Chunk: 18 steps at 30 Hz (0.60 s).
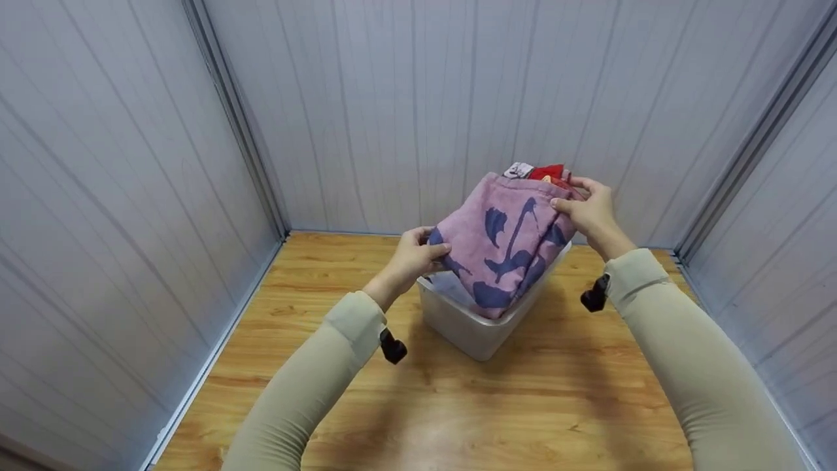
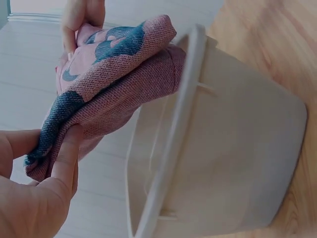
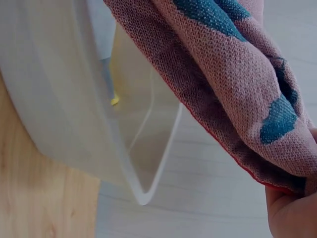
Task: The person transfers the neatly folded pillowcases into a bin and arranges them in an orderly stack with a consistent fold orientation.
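Note:
A folded pink knit garment with blue-grey patterns (image 1: 503,242) is held over a white plastic bin (image 1: 467,330). My left hand (image 1: 415,255) pinches its left edge between thumb and fingers, as the left wrist view also shows. At the upper right corner my right hand (image 1: 592,212) grips it, thumb in front and fingers behind. Red and white cloth (image 1: 546,173) shows at the far edge of the garment. The garment's lower corner reaches the near rim of the bin; whether it touches cannot be told. In the right wrist view, something blue and yellow (image 3: 111,84) is visible inside the bin.
The bin stands on a wood-grain floor (image 1: 353,405). Pale panel walls rise behind (image 1: 392,118), to the left (image 1: 118,216) and to the right (image 1: 778,255), with metal strips at their corners. A small black device hangs at each sleeve cuff.

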Each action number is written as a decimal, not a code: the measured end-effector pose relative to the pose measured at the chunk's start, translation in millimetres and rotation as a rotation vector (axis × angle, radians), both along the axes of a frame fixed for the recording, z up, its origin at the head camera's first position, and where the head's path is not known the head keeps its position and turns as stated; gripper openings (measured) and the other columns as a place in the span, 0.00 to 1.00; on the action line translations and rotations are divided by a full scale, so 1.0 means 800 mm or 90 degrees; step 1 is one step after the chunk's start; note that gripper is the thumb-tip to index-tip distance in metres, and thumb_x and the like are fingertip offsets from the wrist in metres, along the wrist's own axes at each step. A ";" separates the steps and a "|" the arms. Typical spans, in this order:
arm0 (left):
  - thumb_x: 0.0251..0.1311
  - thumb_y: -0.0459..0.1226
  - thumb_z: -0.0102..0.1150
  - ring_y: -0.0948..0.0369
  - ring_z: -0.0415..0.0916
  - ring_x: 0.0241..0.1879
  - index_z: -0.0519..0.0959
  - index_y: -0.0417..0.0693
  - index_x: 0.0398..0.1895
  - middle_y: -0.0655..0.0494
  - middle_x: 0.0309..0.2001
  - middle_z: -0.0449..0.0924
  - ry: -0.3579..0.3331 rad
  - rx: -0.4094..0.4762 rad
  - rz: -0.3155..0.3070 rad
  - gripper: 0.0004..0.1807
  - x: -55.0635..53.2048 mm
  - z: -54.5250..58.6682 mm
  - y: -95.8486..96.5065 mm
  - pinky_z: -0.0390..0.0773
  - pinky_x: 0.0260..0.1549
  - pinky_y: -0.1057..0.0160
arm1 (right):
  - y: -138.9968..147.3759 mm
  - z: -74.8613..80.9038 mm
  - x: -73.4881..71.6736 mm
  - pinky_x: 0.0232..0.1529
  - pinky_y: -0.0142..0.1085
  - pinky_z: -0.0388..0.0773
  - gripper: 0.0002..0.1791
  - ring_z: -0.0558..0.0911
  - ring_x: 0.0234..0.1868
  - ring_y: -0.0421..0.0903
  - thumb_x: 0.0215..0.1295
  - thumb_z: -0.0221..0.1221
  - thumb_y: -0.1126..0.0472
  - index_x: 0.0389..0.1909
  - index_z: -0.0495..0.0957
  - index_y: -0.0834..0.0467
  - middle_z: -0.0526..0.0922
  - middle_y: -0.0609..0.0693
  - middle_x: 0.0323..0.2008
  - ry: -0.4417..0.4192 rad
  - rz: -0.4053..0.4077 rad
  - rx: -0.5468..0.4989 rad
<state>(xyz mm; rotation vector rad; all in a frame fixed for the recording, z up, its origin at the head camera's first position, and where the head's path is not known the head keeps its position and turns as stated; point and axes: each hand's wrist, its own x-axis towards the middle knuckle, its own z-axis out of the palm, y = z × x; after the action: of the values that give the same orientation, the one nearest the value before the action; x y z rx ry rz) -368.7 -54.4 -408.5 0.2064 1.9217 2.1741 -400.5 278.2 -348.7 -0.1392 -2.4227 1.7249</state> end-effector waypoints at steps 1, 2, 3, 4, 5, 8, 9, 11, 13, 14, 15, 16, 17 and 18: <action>0.74 0.24 0.59 0.49 0.85 0.48 0.71 0.29 0.73 0.38 0.57 0.77 0.008 -0.016 0.001 0.25 0.000 -0.002 0.001 0.89 0.54 0.51 | 0.001 -0.005 -0.001 0.62 0.36 0.83 0.36 0.79 0.67 0.52 0.74 0.66 0.66 0.79 0.67 0.64 0.75 0.65 0.74 0.003 0.002 0.004; 0.74 0.24 0.59 0.48 0.86 0.49 0.71 0.29 0.72 0.37 0.58 0.77 0.018 -0.031 0.004 0.25 -0.001 -0.005 0.002 0.89 0.53 0.51 | 0.001 -0.009 -0.001 0.60 0.34 0.83 0.35 0.79 0.67 0.52 0.74 0.66 0.67 0.79 0.67 0.65 0.75 0.66 0.74 0.008 0.004 0.006; 0.74 0.24 0.59 0.47 0.86 0.49 0.71 0.28 0.72 0.36 0.57 0.77 0.028 -0.046 0.009 0.25 -0.002 -0.008 0.003 0.90 0.53 0.51 | 0.002 -0.012 -0.001 0.61 0.34 0.83 0.35 0.79 0.68 0.53 0.74 0.65 0.68 0.79 0.67 0.65 0.75 0.66 0.74 0.014 0.006 0.005; 0.74 0.24 0.59 0.46 0.86 0.50 0.71 0.28 0.72 0.36 0.57 0.77 0.038 -0.060 0.016 0.25 -0.003 -0.010 0.004 0.90 0.52 0.52 | 0.002 -0.016 -0.001 0.63 0.35 0.82 0.35 0.78 0.69 0.54 0.74 0.65 0.69 0.79 0.67 0.66 0.75 0.66 0.74 0.020 0.008 0.003; 0.73 0.24 0.60 0.46 0.86 0.50 0.71 0.28 0.72 0.36 0.57 0.78 0.046 -0.073 0.022 0.25 -0.004 -0.012 0.005 0.90 0.52 0.52 | 0.002 -0.020 -0.002 0.65 0.36 0.81 0.35 0.78 0.71 0.55 0.74 0.64 0.69 0.79 0.67 0.67 0.75 0.67 0.74 0.027 0.011 -0.001; 0.73 0.24 0.61 0.46 0.86 0.50 0.73 0.28 0.70 0.36 0.56 0.78 0.071 -0.113 0.037 0.25 -0.006 -0.018 0.005 0.90 0.50 0.53 | 0.001 -0.029 -0.003 0.72 0.41 0.78 0.34 0.76 0.75 0.58 0.74 0.63 0.71 0.79 0.66 0.69 0.74 0.68 0.75 0.043 0.021 -0.015; 0.73 0.25 0.61 0.47 0.86 0.50 0.73 0.28 0.70 0.36 0.56 0.79 0.076 -0.127 0.039 0.24 -0.006 -0.019 0.005 0.91 0.50 0.54 | 0.001 -0.033 -0.003 0.73 0.41 0.78 0.35 0.75 0.76 0.59 0.73 0.63 0.72 0.79 0.66 0.69 0.74 0.68 0.75 0.045 0.026 -0.019; 0.72 0.25 0.62 0.48 0.86 0.49 0.74 0.28 0.69 0.36 0.55 0.80 0.084 -0.154 0.038 0.23 -0.006 -0.022 0.005 0.91 0.48 0.55 | 0.001 -0.041 -0.005 0.70 0.37 0.79 0.35 0.76 0.75 0.59 0.73 0.63 0.72 0.79 0.66 0.69 0.73 0.69 0.75 0.044 0.030 -0.013; 0.72 0.25 0.63 0.49 0.86 0.48 0.76 0.28 0.67 0.36 0.55 0.81 0.085 -0.175 0.041 0.23 -0.005 -0.025 0.004 0.91 0.46 0.57 | 0.001 -0.049 -0.005 0.64 0.31 0.80 0.36 0.76 0.74 0.59 0.74 0.64 0.71 0.80 0.65 0.68 0.73 0.69 0.75 0.034 0.035 -0.003; 0.71 0.25 0.63 0.50 0.86 0.47 0.76 0.28 0.67 0.35 0.54 0.82 0.085 -0.185 0.045 0.22 -0.005 -0.027 0.004 0.91 0.45 0.57 | 0.001 -0.053 -0.006 0.61 0.28 0.80 0.36 0.76 0.74 0.59 0.74 0.64 0.70 0.80 0.65 0.68 0.73 0.69 0.75 0.027 0.037 0.003; 0.70 0.25 0.64 0.51 0.86 0.46 0.77 0.27 0.66 0.35 0.54 0.83 0.086 -0.195 0.052 0.22 -0.005 -0.027 0.004 0.91 0.43 0.59 | 0.001 -0.057 -0.006 0.59 0.26 0.80 0.36 0.76 0.74 0.59 0.74 0.64 0.70 0.80 0.65 0.68 0.73 0.69 0.75 0.021 0.040 0.006; 0.69 0.25 0.65 0.51 0.87 0.45 0.78 0.27 0.64 0.34 0.53 0.84 0.087 -0.207 0.061 0.22 -0.005 -0.028 0.004 0.91 0.42 0.60 | 0.001 -0.061 -0.006 0.58 0.26 0.79 0.37 0.76 0.74 0.59 0.74 0.64 0.70 0.80 0.64 0.67 0.73 0.69 0.76 0.016 0.041 0.011; 0.68 0.25 0.67 0.52 0.86 0.44 0.79 0.27 0.63 0.34 0.53 0.85 0.090 -0.220 0.072 0.22 -0.005 -0.029 0.004 0.91 0.41 0.61 | 0.000 -0.064 -0.006 0.60 0.26 0.79 0.37 0.76 0.74 0.59 0.74 0.64 0.70 0.81 0.64 0.68 0.73 0.69 0.76 0.013 0.042 0.011; 0.67 0.26 0.68 0.53 0.86 0.43 0.80 0.26 0.62 0.34 0.52 0.85 0.093 -0.234 0.083 0.22 -0.005 -0.030 0.005 0.90 0.39 0.62 | 0.000 -0.067 -0.006 0.62 0.28 0.79 0.36 0.75 0.74 0.59 0.74 0.64 0.70 0.80 0.64 0.68 0.73 0.69 0.76 0.010 0.044 0.012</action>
<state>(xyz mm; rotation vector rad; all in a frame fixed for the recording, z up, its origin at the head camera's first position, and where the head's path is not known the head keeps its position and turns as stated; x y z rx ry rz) -372.9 -50.7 -432.2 0.1830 2.4355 1.8766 -405.4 278.2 -402.3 -0.0399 -2.4605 1.7233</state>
